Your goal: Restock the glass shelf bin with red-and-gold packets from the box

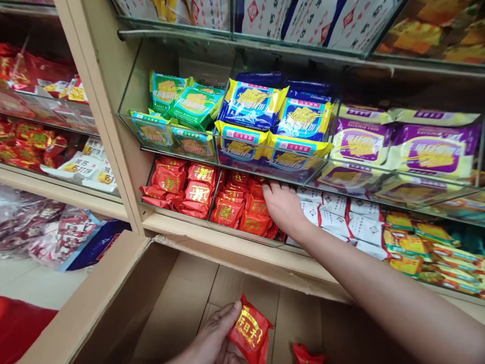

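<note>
My left hand (214, 336) is down inside an open cardboard box (113, 288) and grips a small red packet with gold print (250, 328). Another red packet (305, 354) lies on the box floor just to its right. My right hand (282, 206) reaches into a clear shelf bin (212, 221) and rests palm-down on a pile of the same red packets (242, 205), fingers spread; whether it grips one is hidden. A second pile of red packets (182, 189) fills the bin to the left.
Above are clear bins of green biscuit packs (185, 103), blue-and-yellow packs (273, 111) and purple packs (409, 144). White packets (341, 215) and orange-green packets (428, 247) sit right of my hand. A tan shelf post (106, 116) divides off more red snacks at left.
</note>
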The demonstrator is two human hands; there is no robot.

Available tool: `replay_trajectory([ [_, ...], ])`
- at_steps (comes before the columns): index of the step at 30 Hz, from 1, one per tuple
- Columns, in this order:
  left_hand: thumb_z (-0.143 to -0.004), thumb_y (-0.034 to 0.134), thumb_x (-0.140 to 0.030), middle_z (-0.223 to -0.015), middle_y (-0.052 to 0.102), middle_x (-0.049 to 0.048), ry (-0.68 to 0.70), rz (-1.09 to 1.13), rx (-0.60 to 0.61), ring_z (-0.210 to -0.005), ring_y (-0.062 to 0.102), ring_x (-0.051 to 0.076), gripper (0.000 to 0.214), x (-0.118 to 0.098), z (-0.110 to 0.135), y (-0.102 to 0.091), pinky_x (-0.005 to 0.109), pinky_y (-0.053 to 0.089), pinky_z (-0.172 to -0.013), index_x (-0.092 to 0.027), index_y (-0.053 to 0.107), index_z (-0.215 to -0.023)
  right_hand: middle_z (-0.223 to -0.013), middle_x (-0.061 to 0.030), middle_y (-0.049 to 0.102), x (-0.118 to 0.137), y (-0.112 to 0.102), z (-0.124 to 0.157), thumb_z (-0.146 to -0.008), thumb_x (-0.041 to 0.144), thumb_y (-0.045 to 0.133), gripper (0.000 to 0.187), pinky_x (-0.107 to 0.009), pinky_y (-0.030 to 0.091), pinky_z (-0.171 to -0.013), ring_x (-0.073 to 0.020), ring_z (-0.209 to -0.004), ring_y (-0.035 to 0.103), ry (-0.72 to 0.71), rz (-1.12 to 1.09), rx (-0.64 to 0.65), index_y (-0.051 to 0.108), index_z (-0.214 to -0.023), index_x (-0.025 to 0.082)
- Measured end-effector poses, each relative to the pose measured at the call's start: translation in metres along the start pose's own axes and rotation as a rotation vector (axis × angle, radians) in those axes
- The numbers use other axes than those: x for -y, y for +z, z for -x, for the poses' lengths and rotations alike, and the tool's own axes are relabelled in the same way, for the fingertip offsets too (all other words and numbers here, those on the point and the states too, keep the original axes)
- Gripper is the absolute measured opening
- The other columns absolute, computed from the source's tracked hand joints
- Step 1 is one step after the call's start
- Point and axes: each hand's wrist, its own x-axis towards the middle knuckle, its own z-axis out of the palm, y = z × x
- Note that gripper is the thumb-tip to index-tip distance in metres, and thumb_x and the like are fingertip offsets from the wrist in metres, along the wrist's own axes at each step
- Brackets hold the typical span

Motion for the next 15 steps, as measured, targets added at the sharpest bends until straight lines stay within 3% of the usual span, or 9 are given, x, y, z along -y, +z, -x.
replay_trajectory([
  [3,-0.064,0.051,-0.054,-0.055,0.055,-0.0009,0.001,-0.008,0.006,-0.045,0.053,0.011,0.042,0.000,-0.001,0.000,0.021,0.040,-0.042,-0.015,0.049,-0.078,-0.096,-0.0138,0.054,0.002,0.000,-0.006,-0.080,0.010,0.030,0.027,-0.035,0.033,-0.066,-0.0251,-0.085,0.048,0.033,-0.016,0.030,0.053,-0.095,0.012],
  [7,-0.066,0.049,-0.055,-0.056,0.056,0.0003,0.016,-0.015,-0.005,-0.045,0.052,0.010,0.042,0.002,-0.002,-0.002,0.021,0.040,-0.042,-0.015,0.049,-0.080,-0.078,-0.0126,0.059,0.001,-0.003,-0.012,-0.076,0.008,0.034,0.022,-0.032,0.035,-0.059,-0.0227,-0.072,0.054,0.075,-0.082,0.145,0.056,-0.077,0.011],
  [15,-0.067,0.047,-0.055,-0.044,0.050,-0.0032,0.005,-0.043,-0.058,-0.037,0.046,0.008,0.038,0.001,0.000,0.002,0.017,0.036,-0.035,-0.017,0.046,-0.070,-0.078,-0.0131,0.060,-0.004,-0.002,-0.012,-0.077,0.009,0.033,0.023,-0.033,0.038,-0.065,-0.0233,-0.074,0.055,0.060,-0.106,0.113,0.055,-0.085,0.009],
])
